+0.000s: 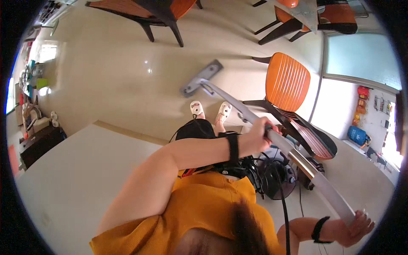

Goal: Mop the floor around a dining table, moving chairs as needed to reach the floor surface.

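A grey flat mop (229, 98) crosses the view on a long telescopic handle. Its flat rectangular head (202, 78) lies on the tiled floor, just ahead of my feet in white sandals (197, 108). My left hand (259, 135) reaches across my body and is wrapped around the middle of the handle, above a small metal clip. At the lower right, my right hand (355, 228) holds the handle's upper end. Both wrists carry black straps. The mop head is slightly blurred.
An orange-seated chair (287, 82) stands close to the right of the handle. Another chair (165, 19) and a table (301, 14) are ahead. Black equipment with cables (275, 178) sits by my right side. A white wall (83, 162) is at left, a glass-panelled door (361, 59) at right.
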Demonstrator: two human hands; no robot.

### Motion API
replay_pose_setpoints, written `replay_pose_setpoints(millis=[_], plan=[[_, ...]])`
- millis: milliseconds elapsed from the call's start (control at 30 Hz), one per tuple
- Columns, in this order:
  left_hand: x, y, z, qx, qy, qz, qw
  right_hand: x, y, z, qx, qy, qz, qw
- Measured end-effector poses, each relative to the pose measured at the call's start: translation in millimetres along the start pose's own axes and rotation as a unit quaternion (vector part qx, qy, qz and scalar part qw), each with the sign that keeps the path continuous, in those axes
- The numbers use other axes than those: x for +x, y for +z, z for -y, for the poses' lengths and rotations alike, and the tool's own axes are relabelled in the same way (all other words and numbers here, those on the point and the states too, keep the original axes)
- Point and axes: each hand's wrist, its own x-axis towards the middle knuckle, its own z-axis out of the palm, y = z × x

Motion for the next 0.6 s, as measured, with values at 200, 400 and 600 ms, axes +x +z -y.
replay_pose_setpoints(millis=[200, 400, 600], plan=[[79, 20, 21, 0.064, -0.070, 0.005, 0.996, -9, 39, -36, -0.529, -0.188, -0.121, 0.819], [99, 29, 10, -0.024, -0.063, 0.049, 0.997, 33, 42, -59, -0.077, -0.063, -0.006, 0.995], [57, 25, -48, -0.083, -0.030, 0.132, 0.987, 71, 72, -114, -0.316, -0.166, -0.131, 0.925]])
